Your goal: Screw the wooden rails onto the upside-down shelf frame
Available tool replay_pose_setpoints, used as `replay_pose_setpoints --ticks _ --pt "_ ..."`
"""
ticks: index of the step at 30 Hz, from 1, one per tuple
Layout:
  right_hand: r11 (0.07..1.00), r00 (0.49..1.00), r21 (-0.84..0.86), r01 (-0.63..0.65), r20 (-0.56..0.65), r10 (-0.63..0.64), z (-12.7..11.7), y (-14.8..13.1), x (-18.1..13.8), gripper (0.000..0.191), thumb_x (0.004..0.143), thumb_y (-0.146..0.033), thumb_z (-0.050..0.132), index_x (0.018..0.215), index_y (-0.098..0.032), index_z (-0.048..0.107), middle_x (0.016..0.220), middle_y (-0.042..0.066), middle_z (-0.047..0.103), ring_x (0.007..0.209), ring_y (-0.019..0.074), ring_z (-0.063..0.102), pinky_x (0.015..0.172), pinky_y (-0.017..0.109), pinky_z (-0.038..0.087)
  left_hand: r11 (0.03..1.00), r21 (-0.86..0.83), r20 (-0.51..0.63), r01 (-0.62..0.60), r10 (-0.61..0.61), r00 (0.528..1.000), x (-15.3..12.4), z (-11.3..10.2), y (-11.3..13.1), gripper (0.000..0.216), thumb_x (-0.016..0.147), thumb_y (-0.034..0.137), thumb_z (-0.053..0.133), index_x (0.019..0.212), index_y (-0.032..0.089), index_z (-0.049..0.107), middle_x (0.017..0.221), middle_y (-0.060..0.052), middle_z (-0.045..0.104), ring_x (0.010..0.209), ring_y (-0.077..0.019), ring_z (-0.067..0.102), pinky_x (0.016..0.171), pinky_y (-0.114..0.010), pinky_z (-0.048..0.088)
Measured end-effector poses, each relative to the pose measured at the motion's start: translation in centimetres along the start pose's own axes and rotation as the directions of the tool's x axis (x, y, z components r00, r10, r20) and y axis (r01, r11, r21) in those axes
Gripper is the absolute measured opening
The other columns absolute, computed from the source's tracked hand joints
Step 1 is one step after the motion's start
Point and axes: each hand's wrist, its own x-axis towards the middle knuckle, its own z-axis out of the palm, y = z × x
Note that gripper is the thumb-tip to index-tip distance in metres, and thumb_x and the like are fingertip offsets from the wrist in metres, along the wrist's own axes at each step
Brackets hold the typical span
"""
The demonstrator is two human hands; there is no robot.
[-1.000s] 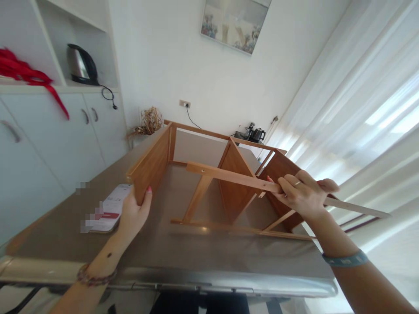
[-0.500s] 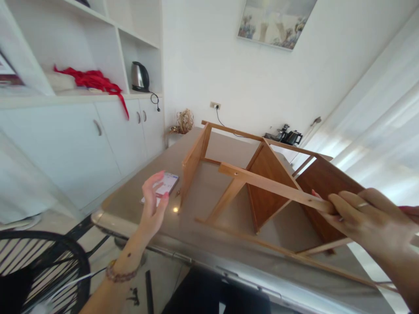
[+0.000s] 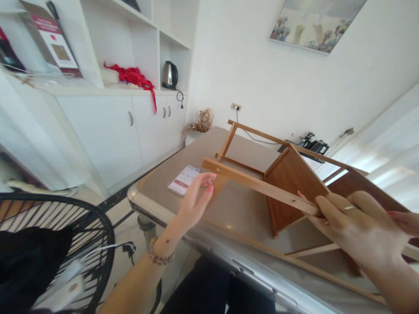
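Observation:
My left hand [image 3: 194, 201], wearing a beaded bracelet, is at the near end of a wooden rail [image 3: 258, 185], thumb and fingertips pinched together. Whatever lies between them, if anything, is too small to make out. With a ring on one finger, my right hand [image 3: 355, 226] wraps round the same rail farther right. This rail belongs to a wooden shelf frame lying on the table, with brown panels [image 3: 294, 192] set between its long strips. A phone [image 3: 184, 179] with a lit screen lies beside my left hand.
Another person's fingers [image 3: 407, 223] show at the right edge. The frame lies on a grey-brown table [image 3: 157, 187] with a metal edge. A black wire chair [image 3: 104, 231] stands at the left. Behind are white cabinets [image 3: 101, 135] and a kettle [image 3: 170, 75].
The view has turned left. My left hand has moved from beside the phone to the rail's end, its fingers drawing together. My right hand still holds the rail.

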Motion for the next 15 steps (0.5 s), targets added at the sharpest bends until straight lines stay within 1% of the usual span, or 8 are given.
replay_pose_setpoints --ticks 2,3,5,6,7,9,12,15 --pt "1.000 1.000 0.000 0.006 -0.006 -0.006 0.1 -0.6 0.8 0.041 0.100 -0.035 0.037 0.061 -0.023 0.038 0.056 0.002 0.038 0.063 0.0204 0.031 0.055 0.031 0.023 0.995 -0.079 0.067 0.062 -0.057 0.996 -0.1 0.1 -0.7 0.040 0.097 0.043 0.030 0.093 0.016 0.059 0.087 -0.005 0.066 0.085 -0.0102 0.061 0.085 -0.025 0.047" --pt "1.000 1.000 -0.008 0.007 -0.015 -0.007 0.2 -0.7 1.0 0.041 0.100 -0.035 0.038 0.061 -0.023 0.037 0.055 0.002 0.037 0.064 0.0204 0.032 0.055 0.030 0.023 0.991 -0.106 0.091 0.080 -0.070 0.993 -0.1 0.2 -1.1 0.044 0.098 0.043 0.026 0.086 0.015 0.058 0.075 -0.003 0.064 0.076 -0.0093 0.061 0.079 -0.024 0.048" --pt "1.000 0.999 -0.022 0.013 -0.035 -0.014 0.4 -0.9 1.4 0.040 0.097 -0.037 0.045 0.061 -0.023 0.037 0.055 0.002 0.037 0.066 0.0202 0.034 0.055 0.030 0.023 0.989 -0.118 0.092 0.085 -0.074 0.993 0.0 0.6 -1.6 0.047 0.099 0.042 0.020 0.081 0.015 0.054 0.060 0.000 0.057 0.062 -0.0081 0.056 0.068 -0.023 0.047" --pt "0.999 0.999 -0.023 0.025 -0.045 -0.026 0.6 -0.9 1.5 0.040 0.096 -0.038 0.048 0.061 -0.023 0.037 0.056 0.001 0.038 0.067 0.0200 0.036 0.055 0.029 0.024 0.992 -0.104 0.069 0.076 -0.069 0.995 0.1 0.8 -1.8 0.047 0.099 0.042 0.018 0.082 0.015 0.053 0.057 0.001 0.054 0.058 -0.0079 0.054 0.065 -0.023 0.046" --pt "0.999 0.998 -0.019 0.037 -0.056 -0.038 0.7 -0.8 1.6 0.039 0.094 -0.039 0.051 0.061 -0.023 0.037 0.056 0.001 0.038 0.067 0.0198 0.036 0.056 0.029 0.024 0.995 -0.075 0.042 0.060 -0.057 0.998 0.2 0.9 -2.0 0.046 0.099 0.041 0.017 0.083 0.016 0.052 0.057 0.002 0.053 0.057 -0.0079 0.054 0.063 -0.023 0.045" --pt "0.998 0.997 -0.007 0.056 -0.061 -0.056 1.0 -0.6 1.7 0.039 0.093 -0.042 0.053 0.062 -0.023 0.038 0.056 0.000 0.040 0.068 0.0195 0.037 0.056 0.029 0.025 1.000 0.004 -0.005 0.022 -0.022 1.000 0.4 1.1 -2.4 0.047 0.099 0.039 0.016 0.082 0.016 0.052 0.062 0.000 0.056 0.062 -0.0085 0.054 0.065 -0.023 0.044" --pt "0.997 0.996 0.008 0.074 -0.056 -0.073 1.5 -0.3 1.8 0.041 0.093 -0.048 0.052 0.062 -0.023 0.039 0.056 0.000 0.041 0.067 0.0194 0.036 0.056 0.029 0.026 0.988 0.151 -0.081 -0.037 0.050 0.995 0.9 0.8 -2.8 0.043 0.098 0.041 0.027 0.073 0.016 0.052 0.072 -0.003 0.057 0.073 -0.0113 0.052 0.071 -0.027 0.041" --pt "0.998 0.997 0.018 0.052 -0.062 -0.051 2.1 0.0 1.8 0.044 0.092 -0.051 0.050 0.061 -0.023 0.039 0.055 0.000 0.039 0.066 0.0187 0.036 0.054 0.029 0.022 0.960 0.270 -0.102 -0.081 0.112 0.988 1.4 0.3 -3.0 0.038 0.095 0.039 0.039 0.068 0.016 0.052 0.071 -0.003 0.053 0.074 -0.0128 0.046 0.071 -0.028 0.035"
